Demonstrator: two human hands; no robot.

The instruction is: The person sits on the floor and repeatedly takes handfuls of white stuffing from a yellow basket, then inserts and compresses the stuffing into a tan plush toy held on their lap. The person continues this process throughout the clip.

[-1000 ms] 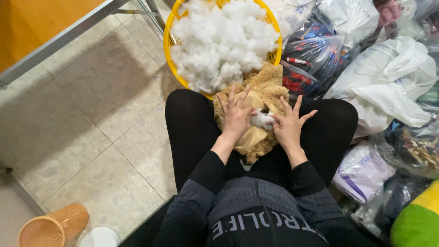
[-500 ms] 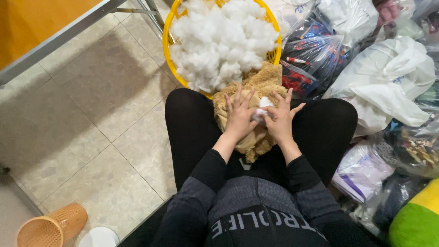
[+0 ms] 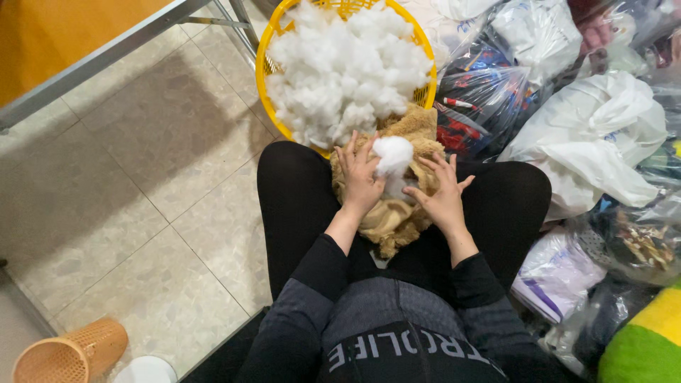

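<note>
A tan plush toy skin (image 3: 389,213) lies on my lap between my knees. My left hand (image 3: 360,177) rests on its left side with fingers spread, touching a clump of white stuffing (image 3: 392,157) that bulges out of the plush. On the right side, my right hand (image 3: 441,190) presses the plush, its fingertips against the same clump. A yellow basket (image 3: 264,57) heaped with white stuffing (image 3: 340,67) stands on the floor just beyond my knees.
Clear and white plastic bags (image 3: 589,135) of fabric items pile up on the right. A green and yellow plush (image 3: 649,340) lies at the lower right. A small orange basket (image 3: 67,354) sits at the lower left on the tiled floor. A metal table leg (image 3: 92,60) crosses the upper left.
The white stuffing clump between my hands has grown and risen out of the plush. My right hand has shifted slightly down and right; my left hand stays on the plush.
</note>
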